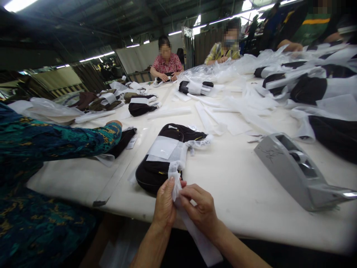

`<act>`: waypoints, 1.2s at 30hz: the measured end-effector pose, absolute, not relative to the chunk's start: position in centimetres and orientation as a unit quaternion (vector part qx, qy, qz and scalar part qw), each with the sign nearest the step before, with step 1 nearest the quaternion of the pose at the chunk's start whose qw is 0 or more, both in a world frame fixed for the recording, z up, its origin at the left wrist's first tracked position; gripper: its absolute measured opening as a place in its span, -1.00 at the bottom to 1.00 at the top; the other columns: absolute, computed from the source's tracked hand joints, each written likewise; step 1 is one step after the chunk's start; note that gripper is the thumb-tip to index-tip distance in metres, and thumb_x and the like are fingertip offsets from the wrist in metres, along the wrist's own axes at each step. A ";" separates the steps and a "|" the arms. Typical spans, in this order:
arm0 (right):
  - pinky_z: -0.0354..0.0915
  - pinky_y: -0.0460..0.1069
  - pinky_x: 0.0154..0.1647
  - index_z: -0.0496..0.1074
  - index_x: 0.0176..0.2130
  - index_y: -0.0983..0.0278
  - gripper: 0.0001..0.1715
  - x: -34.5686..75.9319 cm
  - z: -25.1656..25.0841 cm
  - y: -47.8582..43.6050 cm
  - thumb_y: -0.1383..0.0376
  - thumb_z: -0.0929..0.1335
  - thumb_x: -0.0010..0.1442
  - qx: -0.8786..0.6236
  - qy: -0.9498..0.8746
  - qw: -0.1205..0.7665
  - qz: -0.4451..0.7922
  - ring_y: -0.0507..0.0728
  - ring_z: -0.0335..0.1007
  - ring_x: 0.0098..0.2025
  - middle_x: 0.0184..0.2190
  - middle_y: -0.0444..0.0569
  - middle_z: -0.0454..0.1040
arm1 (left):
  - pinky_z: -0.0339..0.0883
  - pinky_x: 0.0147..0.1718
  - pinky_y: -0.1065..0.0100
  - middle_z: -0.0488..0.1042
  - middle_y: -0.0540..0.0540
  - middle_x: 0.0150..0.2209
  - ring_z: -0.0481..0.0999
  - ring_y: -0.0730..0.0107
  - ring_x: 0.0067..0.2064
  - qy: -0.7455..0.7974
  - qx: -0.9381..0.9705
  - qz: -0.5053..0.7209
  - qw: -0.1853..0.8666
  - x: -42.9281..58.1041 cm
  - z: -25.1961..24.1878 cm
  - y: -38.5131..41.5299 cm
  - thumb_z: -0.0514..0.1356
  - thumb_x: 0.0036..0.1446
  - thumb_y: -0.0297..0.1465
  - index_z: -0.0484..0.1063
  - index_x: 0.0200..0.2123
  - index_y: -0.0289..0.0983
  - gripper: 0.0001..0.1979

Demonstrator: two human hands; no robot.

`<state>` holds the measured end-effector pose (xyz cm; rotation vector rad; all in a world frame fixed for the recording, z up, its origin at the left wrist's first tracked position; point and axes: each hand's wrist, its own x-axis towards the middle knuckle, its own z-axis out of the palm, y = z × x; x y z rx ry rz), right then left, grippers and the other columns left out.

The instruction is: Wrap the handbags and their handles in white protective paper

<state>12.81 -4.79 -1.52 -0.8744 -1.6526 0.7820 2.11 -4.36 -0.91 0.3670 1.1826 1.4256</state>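
A black bag (150, 173) lies on the table in front of me, with a white paper band (163, 147) round its middle. White tissue paper (174, 188) covers the strap end at the bag's near right corner. My left hand (165, 203) pinches this wrapped end between thumb and fingers. Close beside it, my right hand (201, 208) has its fingers curled and closed on the same tissue paper. A long white strip (198, 238) hangs from there over the table edge. More wrapping (202, 142) surrounds the strap at the bag's far right side.
A grey tape dispenser (290, 171) stands to the right. At left, a co-worker's patterned sleeve (69, 137) reaches over another black bag (122, 143). Several wrapped bags and loose white sheets (234, 121) cover the far table. Other people (167, 61) sit across.
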 end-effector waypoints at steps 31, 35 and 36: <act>0.33 -0.05 -0.27 0.40 -0.12 0.28 -0.70 16.3 0.6 -5.4 0.36 0.21 0.17 -0.346 -0.764 0.369 0.400 0.09 0.38 -0.28 -0.28 0.02 0.46 | 0.10 -0.61 0.53 0.28 0.09 -0.63 0.21 0.60 -0.62 0.553 0.263 0.566 0.552 3.2 0.0 -4.4 0.18 -0.01 -0.16 0.32 -0.53 -0.32 -0.68; 0.25 -0.12 -0.56 0.42 -0.34 0.29 -0.71 16.7 0.3 -4.3 0.14 0.26 0.14 -0.458 -0.580 0.382 0.554 0.02 0.30 -0.52 -0.53 -0.11 0.40 | 0.15 -0.54 0.53 0.32 0.08 -0.57 0.27 0.56 -0.55 0.540 0.287 0.560 0.558 3.7 -0.2 -4.3 0.17 0.01 -0.16 0.37 -0.39 -0.28 -0.72; 0.21 -0.13 -0.58 0.39 -0.38 0.30 -0.71 16.4 0.3 -4.0 0.11 0.29 0.10 -0.469 -0.568 0.382 0.558 0.00 0.26 -0.55 -0.57 -0.14 0.36 | 0.17 -0.50 0.52 0.33 0.08 -0.55 0.30 0.55 -0.52 0.535 0.293 0.563 0.558 3.8 -0.3 -4.3 0.17 0.01 -0.17 0.38 -0.35 -0.27 -0.73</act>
